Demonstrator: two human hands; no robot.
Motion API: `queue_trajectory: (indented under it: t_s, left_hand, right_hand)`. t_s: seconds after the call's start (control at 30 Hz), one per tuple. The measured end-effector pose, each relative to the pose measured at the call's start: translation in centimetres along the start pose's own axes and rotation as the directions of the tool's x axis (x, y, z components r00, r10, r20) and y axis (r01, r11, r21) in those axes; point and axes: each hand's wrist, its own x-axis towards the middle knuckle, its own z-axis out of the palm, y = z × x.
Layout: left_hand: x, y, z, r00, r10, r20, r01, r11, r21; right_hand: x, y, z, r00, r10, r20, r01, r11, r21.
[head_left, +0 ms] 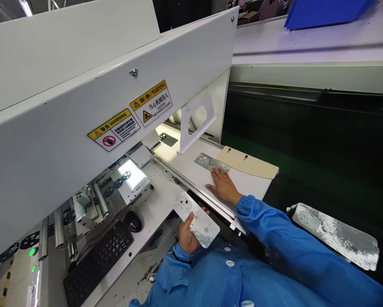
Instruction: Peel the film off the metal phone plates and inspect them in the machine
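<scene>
My left hand (187, 235) grips a silvery, mottled phone back cover (201, 222) with camera holes at its upper left end. The thumb lies on its face and fingertips show at the far edge. Stretched out over the white conveyor belt (191, 149), my right hand (225, 187) lays its fingertips on the near end of a second phone back cover (206, 160), which lies flat. The thumb of that hand is spread to the side, and it grasps nothing. Farther along, a darker phone back cover (169, 140) lies on the lit part of the belt.
A white machine hood (108, 85) with warning labels overhangs the left side. Below it are rollers, a black keyboard (98, 264) and a mouse (133, 221). A cream guide plate (249, 164) borders the belt. At right, another mottled cover (335, 236) lies on a dark surface.
</scene>
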Motion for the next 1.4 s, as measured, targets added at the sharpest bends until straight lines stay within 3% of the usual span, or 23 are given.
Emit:
queue_trajectory:
  t_s: [0.17,0.23,0.3,0.37,0.43,0.53,0.63,0.7,0.77,0.87,0.97,1.07,1.23,1.4]
  left_hand:
    - [-0.5,0.0,1.0,0.995,-0.039,0.095,0.034,0.998,0.051]
    - [-0.8,-0.2,1.7,0.984,-0.086,0.157,0.072,0.993,0.094]
    - [-0.9,-0.8,2.6,0.976,-0.129,0.173,0.105,0.985,0.139]
    - [-0.9,-1.7,3.5,0.979,-0.14,0.149,0.111,0.976,0.188]
    - [-0.8,-2.8,4.4,0.977,-0.164,0.14,0.125,0.959,0.253]
    - [-0.6,-4.3,5.8,0.933,-0.257,0.252,0.135,0.899,0.418]
    - [-0.7,-5.3,7.2,0.851,-0.312,0.422,-0.001,0.804,0.595]
    - [-0.9,-5.7,8.0,0.811,-0.322,0.488,-0.075,0.771,0.633]
    - [-1.2,-6.3,8.3,0.802,-0.324,0.502,-0.052,0.799,0.599]
    - [-1.6,-7.5,8.4,0.82,-0.353,0.451,0.087,0.855,0.511]
    - [-1.9,-8.5,8.3,0.884,-0.316,0.345,0.144,0.886,0.441]
    - [-2.4,-8.8,8.6,0.939,-0.229,0.255,0.129,0.925,0.356]
    - [-3.1,-9.0,9.6,0.969,-0.123,0.215,0.074,0.972,0.224]
    - [-3.1,-9.8,10.0,0.986,-0.021,0.164,-0.011,0.982,0.19]
  right_hand:
    - [-3.6,-0.8,-1.4,0.983,0.019,-0.182,0.046,0.937,0.347]
    - [-6.2,-1.3,-2.1,0.987,0.094,-0.134,-0.008,0.845,0.535]
    - [-9.0,-1.6,-2.5,0.988,0.152,0.0,-0.11,0.715,0.69]
    - [-11.4,-1.8,-2.9,0.981,0.175,0.085,-0.176,0.612,0.771]
    - [-13.2,-1.8,-3.4,0.974,0.213,0.075,-0.187,0.578,0.794]
    - [-14.6,-1.4,-4.6,0.955,0.295,-0.04,-0.169,0.647,0.744]
    - [-15.3,-0.6,-6.1,0.935,0.308,-0.175,-0.148,0.789,0.597]
    - [-15.8,-0.2,-6.8,0.939,0.28,-0.201,-0.139,0.841,0.523]
    - [-16.4,0.3,-7.2,0.943,0.262,-0.203,-0.127,0.851,0.509]
    - [-17.4,0.7,-7.3,0.927,0.288,-0.239,-0.115,0.827,0.55]
    - [-18.4,1.1,-6.9,0.906,0.371,-0.201,-0.152,0.731,0.665]
    - [-19.6,1.9,-6.5,0.9,0.423,-0.101,-0.187,0.587,0.788]
    - [-22.0,2.8,-6.3,0.913,0.4,0.075,-0.254,0.416,0.873]
    - [-23.5,2.7,-6.8,0.89,0.415,0.19,-0.353,0.363,0.862]
